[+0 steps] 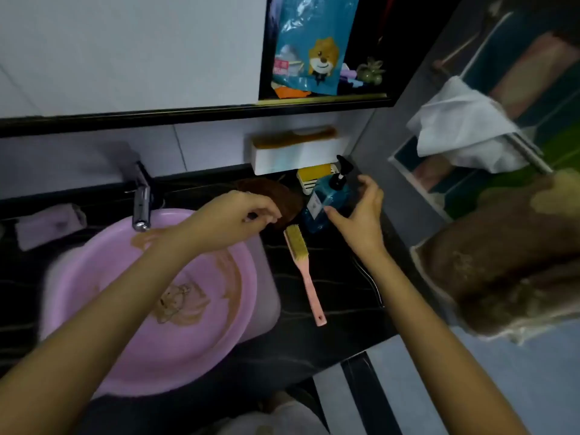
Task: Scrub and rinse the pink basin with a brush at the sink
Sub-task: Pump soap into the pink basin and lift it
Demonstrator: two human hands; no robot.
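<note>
The pink basin (201, 346) sits in the sink under the faucet (142, 202), with brown smears across its inside. A pink-handled brush (306, 271) with pale bristles lies on the dark counter to the basin's right. My left hand (241, 215) hovers over the basin's far rim, fingers loosely curled, holding nothing that I can see. My right hand (361, 211) reaches around the blue pump bottle (326, 199), with thumb and fingers spread at its side.
A brown cloth (270, 191) lies behind my left hand. A yellow soap in a white dish (314, 177) and a white wall box (298, 155) stand behind the bottle. A pink sponge (50, 226) lies at the left. White towel (464, 130) hangs at right.
</note>
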